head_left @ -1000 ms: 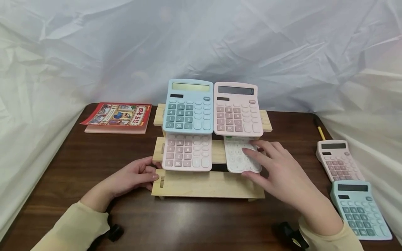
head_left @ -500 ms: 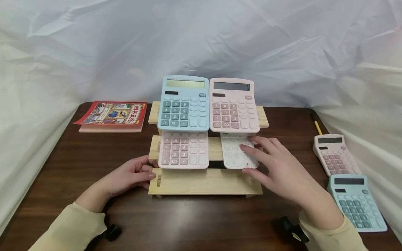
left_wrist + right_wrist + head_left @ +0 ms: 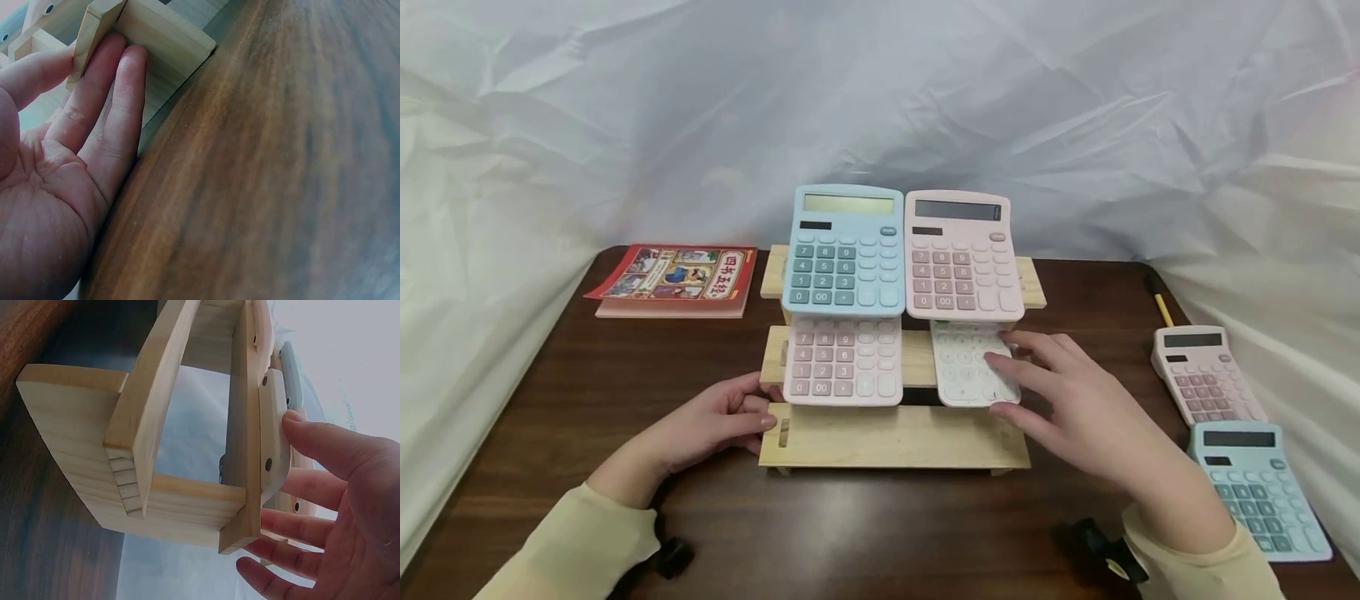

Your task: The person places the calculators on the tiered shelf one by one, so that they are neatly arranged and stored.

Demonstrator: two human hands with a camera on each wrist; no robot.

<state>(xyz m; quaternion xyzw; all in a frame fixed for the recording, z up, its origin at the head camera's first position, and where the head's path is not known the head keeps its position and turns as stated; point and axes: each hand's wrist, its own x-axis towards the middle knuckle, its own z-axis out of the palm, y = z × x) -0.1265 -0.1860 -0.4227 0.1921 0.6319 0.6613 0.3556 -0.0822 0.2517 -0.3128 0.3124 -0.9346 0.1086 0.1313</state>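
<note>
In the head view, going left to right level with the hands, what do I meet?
Left hand, lower pink calculator, white calculator, right hand, rightmost pink calculator.

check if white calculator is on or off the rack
On: the white calculator rests on the middle board of the rack; the right wrist view shows its back against wood.

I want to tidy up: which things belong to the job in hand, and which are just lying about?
Likely in the job:
wooden stand, held by the left hand
white calculator, touched by the right hand
upper blue calculator, upper pink calculator, lower pink calculator

Apparently lying about:
red book
yellow stick
loose pink calculator, loose blue calculator (maybe next)
</note>
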